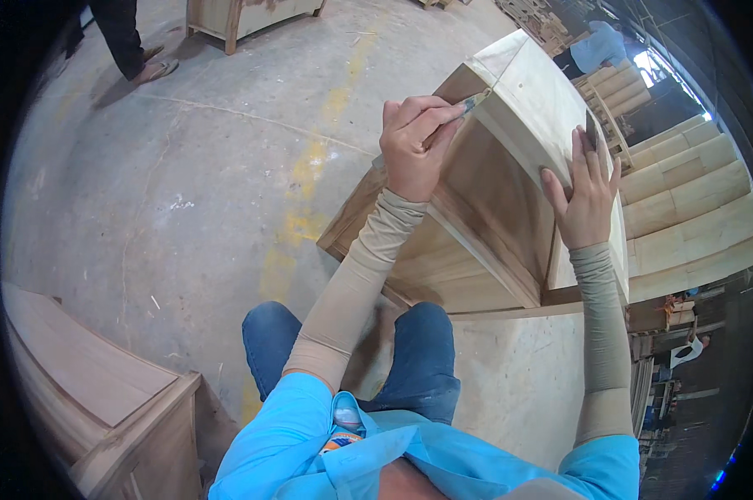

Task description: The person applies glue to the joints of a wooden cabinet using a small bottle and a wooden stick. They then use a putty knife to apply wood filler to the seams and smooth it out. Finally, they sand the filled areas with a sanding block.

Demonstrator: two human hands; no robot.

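Note:
A pale wooden cabinet [476,242] stands in front of me, with an open compartment on the side facing me. At the near left corner of its top panel [543,92], my left hand [418,146] pinches a small slim tool [475,102] with a bluish-grey body. The tool's tip is by the corner joint, and its exact kind is too small to tell. My right hand [586,192] lies on the right part of the panel, fingers stretched out. Beside its fingertips is a dark flat piece [591,129]; I cannot tell whether the fingers hold it.
A wooden cabinet [143,433] with a loose panel on top stands at lower left, another wooden piece [247,21] at the far side. Stacked curved pale boards [693,200] stand at the right. A person's legs [122,37] show at far left, another person [597,48] at far right.

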